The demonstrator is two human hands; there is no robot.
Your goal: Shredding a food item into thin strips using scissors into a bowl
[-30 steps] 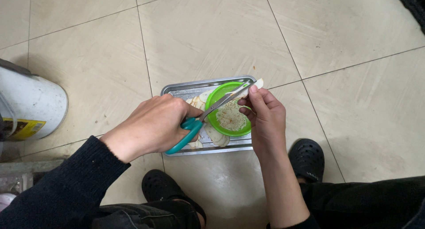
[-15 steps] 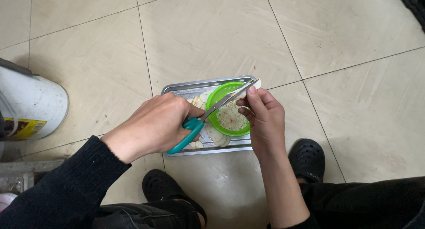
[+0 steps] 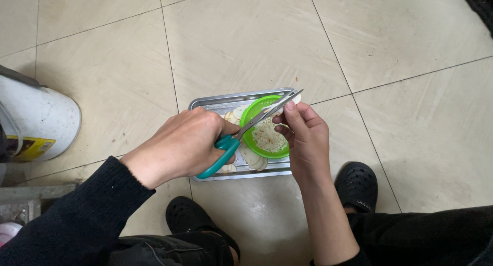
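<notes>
Two hands remain over the steel tray [image 3: 205, 103] on the floor. Left hand [image 3: 186, 145] stays clamped on teal-handled scissors [image 3: 241, 136], blades now nearly shut; right hand [image 3: 306, 133] pinches a pale slice [image 3: 291, 100], shorter than before, above the green bowl [image 3: 252, 113].

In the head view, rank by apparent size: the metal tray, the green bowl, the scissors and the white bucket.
1. white bucket, though cut off by the frame edge
2. metal tray
3. scissors, long but thin, partly hidden by the left hand; unsure against the bowl
4. green bowl
</notes>
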